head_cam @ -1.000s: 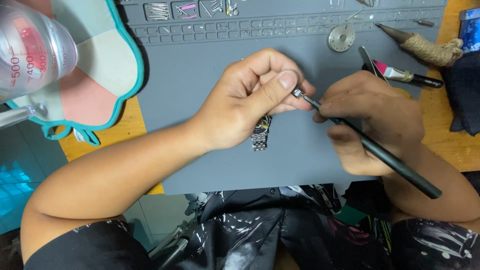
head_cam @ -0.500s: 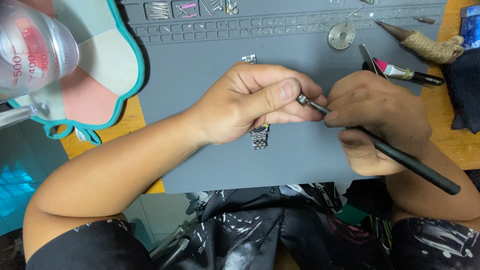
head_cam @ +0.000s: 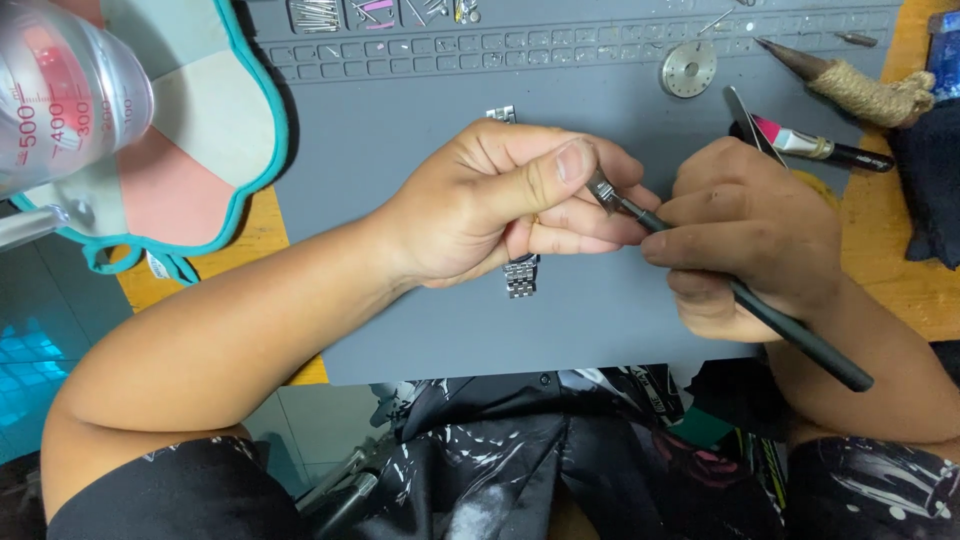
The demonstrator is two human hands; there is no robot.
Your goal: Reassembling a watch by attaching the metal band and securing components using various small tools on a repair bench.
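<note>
While left hand [head_cam: 500, 205] grips watch [head_cam: 520, 272] | right hand [head_cam: 750, 240] grips tool [head_cam: 800, 335] | disc [head_cam: 688, 68] behind.

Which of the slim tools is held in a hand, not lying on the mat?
The black tool in the right hand; the pink-banded one lies untouched behind it.

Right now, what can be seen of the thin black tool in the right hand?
The thin black tool is a slim, dark, matte rod with a small metal tip. It lies slanted, tip up and left, back end low and right past the wrist, above the grey mat. The right hand grips it pen-like near the front. Its tip sits against the left hand, by the thumb, where a metal watch band is held. What the tip touches is hidden.
</note>
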